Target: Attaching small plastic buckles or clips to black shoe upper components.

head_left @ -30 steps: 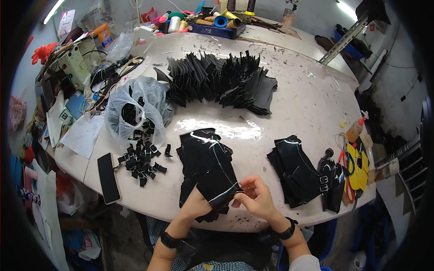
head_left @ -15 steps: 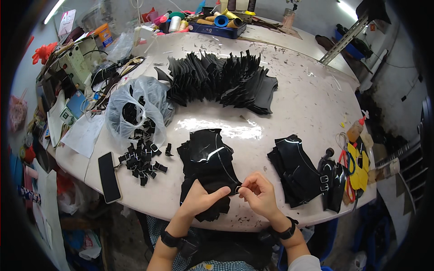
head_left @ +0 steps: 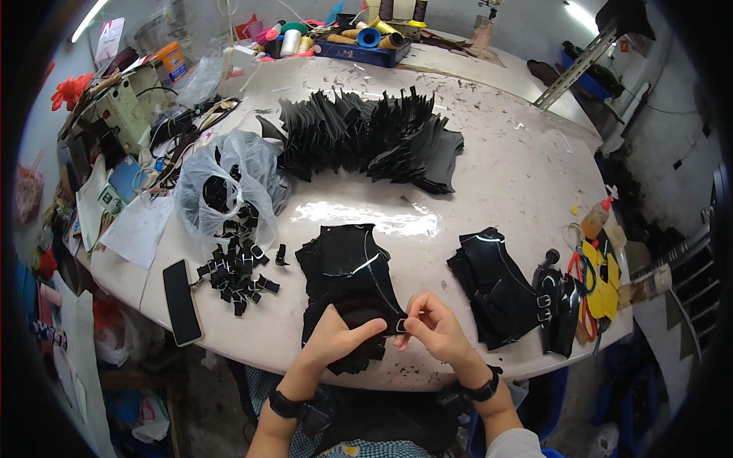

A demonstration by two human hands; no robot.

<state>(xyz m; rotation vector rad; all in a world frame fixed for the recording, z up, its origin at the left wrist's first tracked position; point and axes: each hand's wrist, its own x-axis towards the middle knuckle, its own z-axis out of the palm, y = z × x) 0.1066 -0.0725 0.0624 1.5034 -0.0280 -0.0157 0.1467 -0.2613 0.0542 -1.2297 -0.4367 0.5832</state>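
Observation:
Near the table's front edge lies a pile of black glossy leather-like pieces [head_left: 345, 286] with pale lines along their edges. My left hand [head_left: 340, 336] is closed on the top piece, thumb laid across it and the other fingers mostly hidden. At that piece's right corner, my right hand [head_left: 437, 328] pinches a small black strap tab with a silver buckle [head_left: 401, 326]. Several small black buckle tabs [head_left: 238, 275] are heaped to the left, spilling from a clear plastic bag [head_left: 263, 164]. A second pile of black pieces [head_left: 496, 286], with buckles at its right side, lies to the right.
A long row of stacked black pieces [head_left: 366, 141] stands across the middle of the table. A phone [head_left: 182, 303] lies at the left edge. Red-handled scissors [head_left: 583, 301], a yellow piece [head_left: 607, 282] and a glue bottle [head_left: 596, 219] are at the right. Thread spools [head_left: 369, 38] fill a blue tray behind.
My right fingers have shifted slightly at the corner, and more of the silver buckle shows. My left hand stays on the piece. The whole view has moved a little.

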